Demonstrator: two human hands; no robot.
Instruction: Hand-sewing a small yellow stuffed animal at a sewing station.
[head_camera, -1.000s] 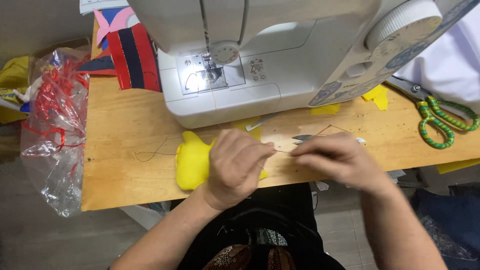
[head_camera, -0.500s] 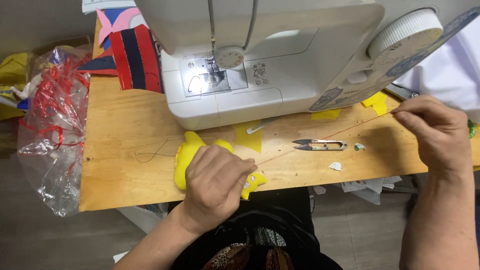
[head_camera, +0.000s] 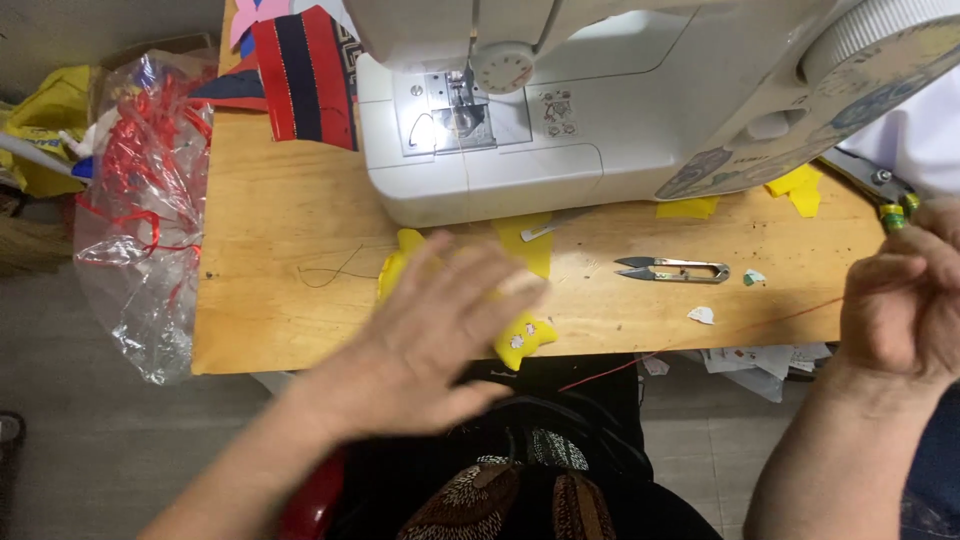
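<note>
My left hand (head_camera: 440, 330) is blurred with motion, its fingers spread flat over a yellow fabric piece (head_camera: 525, 340) at the front edge of the wooden table (head_camera: 280, 230). Only the ends of the yellow piece show around the hand. Off the table's right end, my right hand (head_camera: 900, 300) is closed, pinching a thin red thread (head_camera: 620, 368). The thread runs down and left from it toward my lap. Small metal thread snips (head_camera: 672, 270) lie on the table between my hands.
A white sewing machine (head_camera: 600, 120) fills the back of the table, its lamp lit. Striped red and navy cloth (head_camera: 305, 75) lies at its left, yellow scraps (head_camera: 795, 185) at its right. A clear plastic bag with red ribbon (head_camera: 140, 220) hangs off the left edge. Green-handled scissors (head_camera: 890, 205) sit far right.
My right hand drew the thread out to the right and has now dropped lower. My left hand, earlier curled on the yellow piece, has spread and is sweeping across it.
</note>
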